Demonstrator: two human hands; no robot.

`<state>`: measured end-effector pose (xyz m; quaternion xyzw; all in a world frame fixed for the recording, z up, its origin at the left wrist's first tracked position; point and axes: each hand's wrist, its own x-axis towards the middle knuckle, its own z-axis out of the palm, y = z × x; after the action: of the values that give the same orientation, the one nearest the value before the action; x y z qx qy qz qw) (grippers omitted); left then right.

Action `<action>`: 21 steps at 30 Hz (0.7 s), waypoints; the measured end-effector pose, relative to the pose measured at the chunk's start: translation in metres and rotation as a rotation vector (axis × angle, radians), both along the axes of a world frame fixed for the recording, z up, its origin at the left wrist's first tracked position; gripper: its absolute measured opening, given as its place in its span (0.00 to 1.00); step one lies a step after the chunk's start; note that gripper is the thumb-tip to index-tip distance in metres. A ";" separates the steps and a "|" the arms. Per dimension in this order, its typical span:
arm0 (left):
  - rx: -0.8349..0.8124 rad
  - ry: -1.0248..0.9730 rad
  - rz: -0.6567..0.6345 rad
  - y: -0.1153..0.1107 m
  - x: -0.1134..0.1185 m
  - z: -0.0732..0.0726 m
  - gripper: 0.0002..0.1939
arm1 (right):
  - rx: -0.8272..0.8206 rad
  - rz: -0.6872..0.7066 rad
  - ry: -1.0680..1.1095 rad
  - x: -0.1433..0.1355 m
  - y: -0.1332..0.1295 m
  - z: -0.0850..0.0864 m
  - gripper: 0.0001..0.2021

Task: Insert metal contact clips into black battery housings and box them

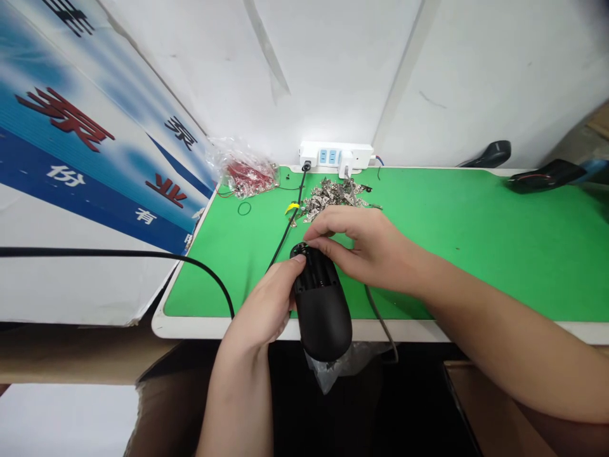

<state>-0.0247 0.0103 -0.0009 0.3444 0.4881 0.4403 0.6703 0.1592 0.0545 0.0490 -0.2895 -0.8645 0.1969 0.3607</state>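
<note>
A black rounded housing (324, 324) hangs over the table's front edge, its hollow end toward the table. My left hand (272, 295) is wrapped round its left side, the thumb resting on the rim of the open end. At that same end, my right hand (354, 244) pinches with thumb and index finger at the far rim. Whatever small part lies between those fingertips is too small to make out. A heap of small metal pieces (328, 195) lies on the green mat just beyond my hands.
A white power strip (337, 155) with plugs stands against the wall. Left of it lies a clear bag of red parts (250, 176). Black handled tools (545, 178) are at the right back. Cables cross the green mat (476, 235); printed boxes (95, 146) stand left.
</note>
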 end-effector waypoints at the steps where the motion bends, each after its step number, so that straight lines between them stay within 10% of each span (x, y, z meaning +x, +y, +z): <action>1: 0.004 -0.005 -0.003 0.000 0.000 -0.002 0.17 | -0.011 -0.004 -0.012 0.000 0.000 0.000 0.07; 8: 0.039 0.002 -0.024 -0.001 -0.002 -0.006 0.19 | -0.077 0.001 -0.027 -0.001 0.001 0.000 0.07; 13: 0.013 0.005 -0.005 -0.004 -0.002 -0.004 0.21 | -0.434 -0.126 0.074 0.002 0.010 0.000 0.11; 21: 0.042 0.070 -0.018 -0.007 -0.006 -0.007 0.25 | -0.829 0.044 0.024 0.014 0.014 0.011 0.19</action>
<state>-0.0306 0.0034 -0.0076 0.3782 0.4985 0.4321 0.6494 0.1730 0.0680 0.0597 -0.3892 -0.7139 0.5393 0.2192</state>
